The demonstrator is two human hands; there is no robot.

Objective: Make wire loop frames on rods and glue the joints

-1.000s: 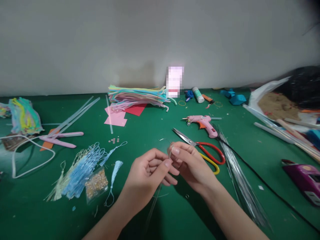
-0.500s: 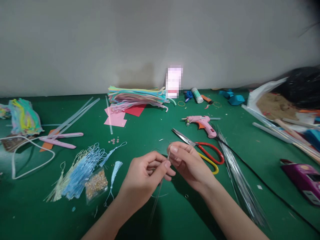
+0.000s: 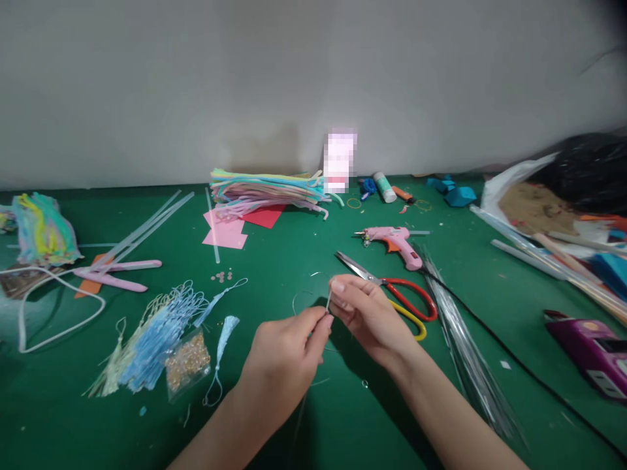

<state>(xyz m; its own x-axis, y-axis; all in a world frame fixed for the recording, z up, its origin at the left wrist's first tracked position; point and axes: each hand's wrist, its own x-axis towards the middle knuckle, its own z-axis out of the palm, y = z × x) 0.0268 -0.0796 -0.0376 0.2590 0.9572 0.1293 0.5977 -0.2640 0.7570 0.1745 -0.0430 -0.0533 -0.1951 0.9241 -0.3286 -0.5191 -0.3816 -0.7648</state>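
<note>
Close together over the green table, my left hand (image 3: 289,349) and my right hand (image 3: 365,313) pinch the same thin wire (image 3: 328,301). A short pale length of it shows between my fingertips. Fine loose ends curve away to the left and hang faintly below my left hand. Just beyond my right hand lie scissors (image 3: 409,294) with one red and one yellow handle. A small ring (image 3: 364,384) lies below my right wrist. Left of my left hand are a light blue tassel (image 3: 225,333) and a clear bag of gold beads (image 3: 187,364).
A pink glue gun (image 3: 392,241) and a bundle of straight wires (image 3: 455,320) lie to the right, with a purple device (image 3: 590,352) farther out. Pipe cleaners (image 3: 269,192) are piled at the back. More tassels (image 3: 157,346) and a pink hair straightener (image 3: 120,274) lie left.
My left fingers have closed in, from loosely spread to a tight pinch, and that hand has turned slightly. The right hand has barely moved. The view has shifted a little.
</note>
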